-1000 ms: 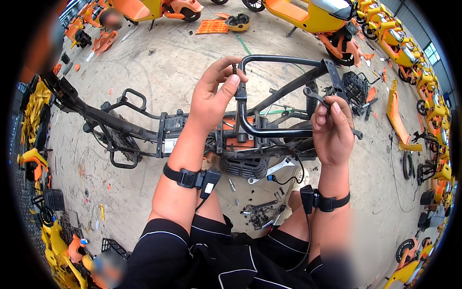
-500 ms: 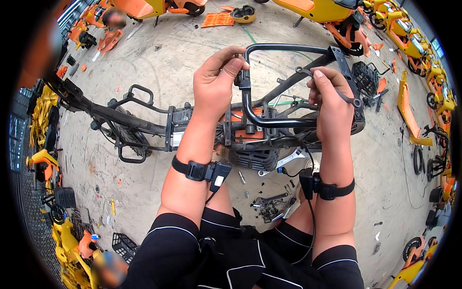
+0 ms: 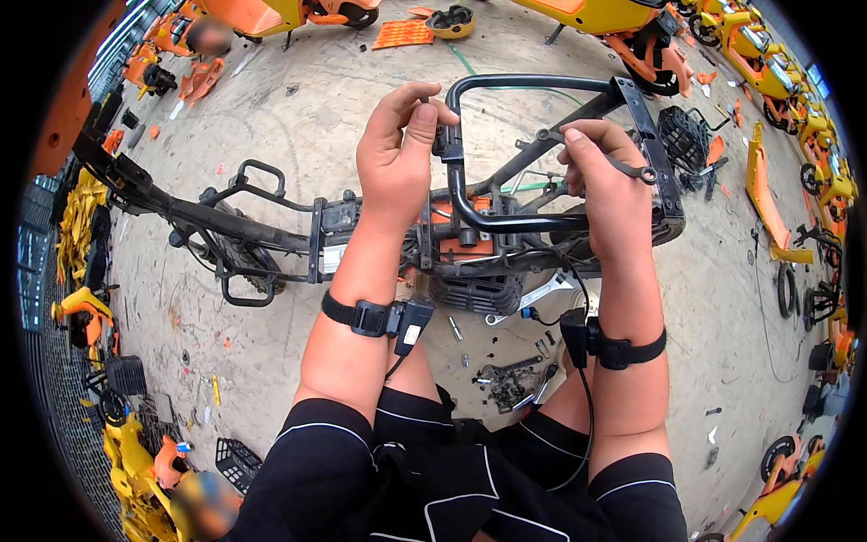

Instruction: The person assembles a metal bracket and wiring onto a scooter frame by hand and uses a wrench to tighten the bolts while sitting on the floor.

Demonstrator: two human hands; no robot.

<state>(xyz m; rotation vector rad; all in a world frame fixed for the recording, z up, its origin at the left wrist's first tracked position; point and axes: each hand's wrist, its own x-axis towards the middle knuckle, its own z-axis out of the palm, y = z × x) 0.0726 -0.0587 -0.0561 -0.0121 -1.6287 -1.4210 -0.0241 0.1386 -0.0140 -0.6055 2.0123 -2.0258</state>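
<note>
My left hand [image 3: 397, 163] is raised at the left side of a black tubular loop [image 3: 460, 194], beside the small bracket [image 3: 449, 142] on it. Its thumb and fingers pinch a tiny dark piece, too small to name. My right hand [image 3: 619, 185] grips a dark ring spanner [image 3: 629, 169] slantwise; one ring end shows past the fingertips, inside the loop, and the other sticks out at the right of the hand. The loop belongs to a bare black scooter frame [image 3: 271, 237] that stretches across in front of me.
Below the frame lie an adjustable wrench [image 3: 542, 296], a socket [image 3: 455, 329] and a pile of small fasteners [image 3: 510, 387]. A black basket [image 3: 682, 140] and a yellow-orange panel [image 3: 766, 194] are at the right. Yellow scooters [image 3: 623, 27] and a helmet [image 3: 451, 22] stand farther off.
Both hands have shifted slightly left, the spanner with the right one. The tubular loop also appears a little farther left. The left fingertips have changed their pose a little near the bracket.
</note>
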